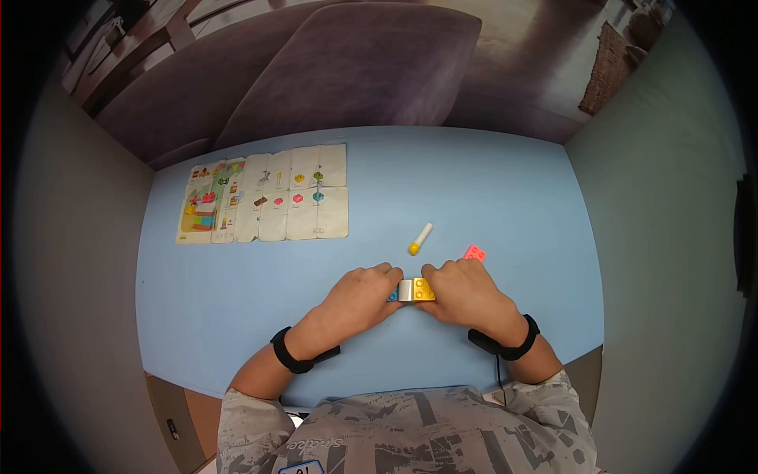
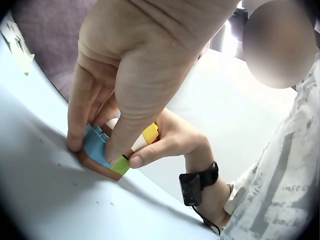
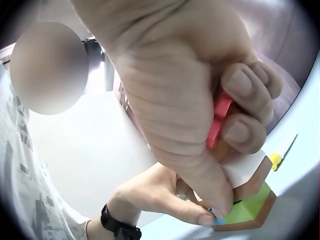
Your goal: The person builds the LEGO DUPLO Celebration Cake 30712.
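Observation:
In the head view my left hand (image 1: 355, 299) and right hand (image 1: 467, 291) meet over a small brick assembly. A blue brick (image 2: 96, 145) with a brown layer (image 2: 100, 167) beneath it is gripped by my left fingers and thumb. Beside it shows a green part (image 2: 120, 164). My right hand (image 3: 170, 100) pinches a stack with a red piece (image 3: 217, 117) and a white part (image 3: 244, 169), tilted over the green part (image 3: 250, 206). A yellow brick (image 1: 423, 289) with studs lies against my right fingers. The inner contact between the parts is hidden.
A white stick with a yellow end (image 1: 422, 238) lies beyond the hands. A pink brick (image 1: 474, 253) sits just past my right hand. An unfolded picture sheet (image 1: 264, 197) lies at the table's back left. Grey walls (image 1: 671, 237) stand either side.

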Available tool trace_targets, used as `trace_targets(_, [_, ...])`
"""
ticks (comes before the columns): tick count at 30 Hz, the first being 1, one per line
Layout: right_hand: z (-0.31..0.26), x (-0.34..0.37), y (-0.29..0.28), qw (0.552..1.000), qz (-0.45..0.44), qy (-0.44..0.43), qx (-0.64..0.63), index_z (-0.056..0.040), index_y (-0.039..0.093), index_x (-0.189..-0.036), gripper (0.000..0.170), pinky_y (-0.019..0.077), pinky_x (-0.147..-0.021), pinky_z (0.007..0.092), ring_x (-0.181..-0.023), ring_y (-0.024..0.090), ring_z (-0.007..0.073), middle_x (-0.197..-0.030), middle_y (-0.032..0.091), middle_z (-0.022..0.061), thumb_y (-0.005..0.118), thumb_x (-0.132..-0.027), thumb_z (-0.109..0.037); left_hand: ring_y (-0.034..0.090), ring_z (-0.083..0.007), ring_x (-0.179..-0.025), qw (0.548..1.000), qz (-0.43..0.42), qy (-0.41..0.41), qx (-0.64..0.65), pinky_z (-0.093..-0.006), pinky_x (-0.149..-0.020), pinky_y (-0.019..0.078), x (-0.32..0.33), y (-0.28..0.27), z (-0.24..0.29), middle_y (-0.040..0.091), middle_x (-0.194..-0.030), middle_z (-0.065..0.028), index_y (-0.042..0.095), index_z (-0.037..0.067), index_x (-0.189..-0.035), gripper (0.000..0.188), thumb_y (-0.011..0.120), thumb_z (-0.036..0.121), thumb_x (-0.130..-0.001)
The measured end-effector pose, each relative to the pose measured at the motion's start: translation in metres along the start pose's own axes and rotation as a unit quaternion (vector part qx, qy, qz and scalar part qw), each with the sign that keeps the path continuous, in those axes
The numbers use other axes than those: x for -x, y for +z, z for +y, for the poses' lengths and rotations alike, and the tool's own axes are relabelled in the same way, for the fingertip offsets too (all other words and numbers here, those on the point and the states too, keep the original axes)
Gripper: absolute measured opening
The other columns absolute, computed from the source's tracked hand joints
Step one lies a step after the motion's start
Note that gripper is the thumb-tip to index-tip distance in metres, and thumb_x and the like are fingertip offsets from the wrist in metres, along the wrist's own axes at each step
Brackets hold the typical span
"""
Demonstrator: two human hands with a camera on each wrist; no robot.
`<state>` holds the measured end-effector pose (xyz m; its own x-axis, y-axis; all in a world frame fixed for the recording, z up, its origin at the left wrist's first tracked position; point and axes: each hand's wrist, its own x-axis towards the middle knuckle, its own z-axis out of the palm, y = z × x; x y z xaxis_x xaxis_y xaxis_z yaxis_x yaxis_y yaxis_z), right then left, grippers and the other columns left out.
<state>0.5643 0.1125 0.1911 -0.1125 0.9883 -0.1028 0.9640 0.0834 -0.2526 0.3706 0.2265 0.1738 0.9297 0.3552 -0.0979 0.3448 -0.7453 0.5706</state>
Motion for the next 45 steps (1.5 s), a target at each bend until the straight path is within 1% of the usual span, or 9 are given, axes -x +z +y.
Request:
trace_targets(3, [-0.001, 0.000, -0.001, 1.000, 0.002, 0.003, -0.001, -0.0020, 0.068, -0.088, 0.042, 0.0504, -0.054, 0.0455, -0.056, 0.068, 0.0348, -0.061, 0.066, 0.0147, 0.081, -0.089, -0.042, 0.072, -0.0385, -0.090, 1.000, 0.001, -0.007, -0.005, -0.0468, -0.080, 0.0587, -0.001, 0.003, -0.001, 0.071, -0.104, -0.0168, 0.068, 0.001, -0.112, 0.033, 0.082, 0.018, -0.088])
trace_targets(6, [-0.007, 0.000, -0.006, 1.000, -0.010, 0.014, -0.007, -0.0006, 0.068, -0.086, 0.035, 0.0534, -0.057, 0.0451, -0.062, 0.070, 0.0339, -0.066, 0.068, 0.0157, 0.082, -0.087, -0.033, 0.072, -0.0391, -0.091, 1.000, -0.001, -0.008, -0.008, -0.0470, -0.081, 0.0588, 0.000, 0.004, -0.001, 0.071, -0.106, -0.0171, 0.068, 0.001, -0.112, 0.033, 0.082, 0.018, -0.088])
trace_targets(9, [-0.009, 0.000, -0.010, 1.000, -0.015, 0.018, -0.009, -0.0007, 0.068, -0.086, 0.035, 0.0536, -0.057, 0.0452, -0.062, 0.071, 0.0338, -0.066, 0.068, 0.0156, 0.082, -0.087, -0.033, 0.072, -0.0394, -0.094, 1.000, -0.006, -0.013, -0.006, -0.0469, -0.082, 0.0589, 0.000, 0.004, -0.001, 0.071, -0.107, -0.0173, 0.068, 0.001, -0.113, 0.034, 0.082, 0.018, -0.088])
trace_targets(12, [-0.007, 0.001, -0.006, 1.000, 0.005, 0.013, -0.015, -0.0021, 0.069, -0.088, 0.042, 0.0506, -0.054, 0.0454, -0.055, 0.067, 0.0350, -0.061, 0.066, 0.0146, 0.080, -0.089, -0.043, 0.072, -0.0397, -0.095, 1.000, -0.010, -0.019, -0.003, -0.0470, -0.084, 0.0588, 0.000, 0.003, 0.001, 0.071, -0.108, -0.0176, 0.068, 0.000, -0.114, 0.035, 0.082, 0.019, -0.088])
trace_targets(14, [-0.009, 0.001, -0.005, 1.000, -0.003, 0.020, -0.007, -0.0011, 0.068, -0.089, 0.038, 0.0527, -0.056, 0.0453, -0.061, 0.070, 0.0338, -0.066, 0.068, 0.0145, 0.082, -0.087, -0.036, 0.072, -0.0400, -0.096, 1.000, -0.013, -0.022, -0.002, -0.0473, -0.084, 0.0587, -0.001, 0.002, 0.002, 0.072, -0.109, -0.0180, 0.068, 0.000, -0.114, 0.035, 0.082, 0.019, -0.088])
trace_targets(17, [-0.010, -0.001, -0.004, 1.000, -0.011, 0.022, 0.000, -0.0006, 0.068, -0.092, 0.037, 0.0535, -0.057, 0.0452, -0.063, 0.071, 0.0331, -0.069, 0.069, 0.0140, 0.083, -0.085, -0.034, 0.072, -0.0404, -0.096, 1.000, -0.005, -0.010, 0.022, -0.0482, -0.084, 0.0584, 0.000, 0.003, 0.000, 0.072, -0.108, -0.0188, 0.067, -0.001, -0.114, 0.036, 0.082, 0.020, -0.089])
trace_targets(20, [-0.010, -0.002, -0.004, 1.000, -0.010, 0.020, 0.000, -0.0009, 0.067, -0.093, 0.038, 0.0533, -0.056, 0.0450, -0.064, 0.071, 0.0329, -0.069, 0.069, 0.0134, 0.084, -0.085, -0.034, 0.073, -0.0406, -0.090, 1.000, 0.015, 0.009, 0.018, -0.0480, -0.080, 0.0595, 0.001, 0.001, 0.001, 0.071, -0.099, -0.0200, 0.065, -0.003, -0.105, 0.031, 0.082, 0.018, -0.089])
trace_targets(30, [-0.010, -0.001, -0.003, 1.000, -0.009, 0.025, 0.004, -0.0012, 0.066, -0.096, 0.039, 0.0535, -0.057, 0.0444, -0.064, 0.071, 0.0320, -0.070, 0.069, 0.0131, 0.085, -0.085, -0.034, 0.073, -0.0400, -0.090, 1.000, 0.019, 0.014, 0.014, -0.0477, -0.080, 0.0595, 0.002, 0.003, 0.001, 0.070, -0.098, -0.0197, 0.065, -0.003, -0.104, 0.029, 0.081, 0.015, -0.089])
trace_targets(45, [-0.006, 0.001, -0.005, 0.999, -0.028, 0.031, 0.011, -0.0014, 0.068, -0.092, 0.036, 0.0553, -0.060, 0.0455, -0.065, 0.072, 0.0326, -0.072, 0.070, 0.0135, 0.086, -0.083, -0.031, 0.073, -0.0388, -0.089, 1.000, 0.003, 0.011, 0.001, -0.0464, -0.079, 0.0598, 0.001, 0.002, 0.000, 0.070, -0.098, -0.0175, 0.065, -0.002, -0.105, 0.031, 0.083, 0.015, -0.087])
